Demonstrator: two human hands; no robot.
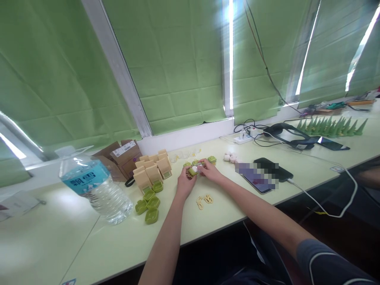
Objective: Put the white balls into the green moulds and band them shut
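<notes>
Above the middle of the table, my left hand point(186, 181) is closed around a small green case point(192, 171) with something white in it. My right hand point(210, 171) pinches a small clear plastic piece point(199, 169) against the case; my fingers hide part of both. Behind my hands sit more small green pieces point(211, 159), some partly covered. Pale yellow loop-shaped clips point(208, 199) lie between my forearms. Several open green cases point(152, 215) are grouped to the left, beside upright beige pieces point(154, 173). A row of clear pieces point(185, 154) lies at the back.
A large water bottle point(103, 190) and an open cardboard box point(123, 158) stand left. Pinkish-white round pieces point(230, 157), phones point(257, 178) with a white cable, a power strip point(243, 138), a black headset point(291, 136) and green cones point(332, 126) are right.
</notes>
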